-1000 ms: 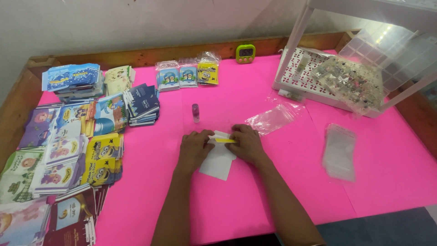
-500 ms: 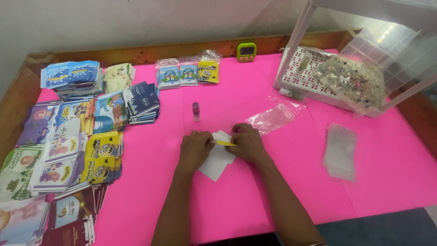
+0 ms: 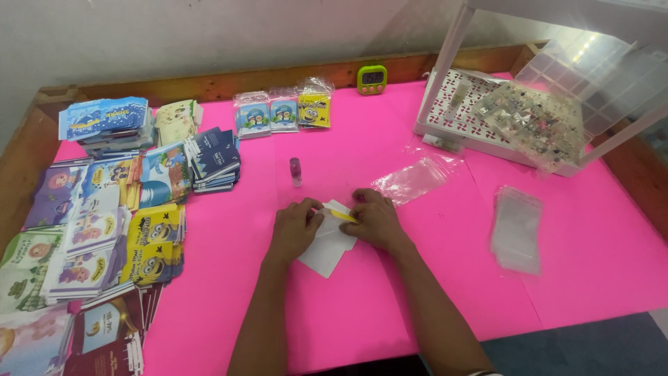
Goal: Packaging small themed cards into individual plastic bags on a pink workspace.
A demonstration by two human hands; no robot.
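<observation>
Pink tabletop (image 3: 417, 292), both hands (image 3: 337, 223) still pinching white envelope (image 3: 327, 249), now tilted further, yellow strip (image 3: 342, 215) angled.

Single head-worn view, looking steeply down and forward across the pink table (image 3: 417, 306), forearms entering from the bottom edge, both hands near frame centre at arm's reach, wall along the top, white rack (image 3: 487, 132) upper right, card stacks (image 3: 104, 209) left.

I see three small clear packets (image 3: 282, 111) just left of the green timer (image 3: 371, 79), blue, blue, yellow. Its small screen is dark. Colourful packet stacks (image 3: 104, 209) far left; clear bags (image 3: 516, 228) lower right.
</observation>
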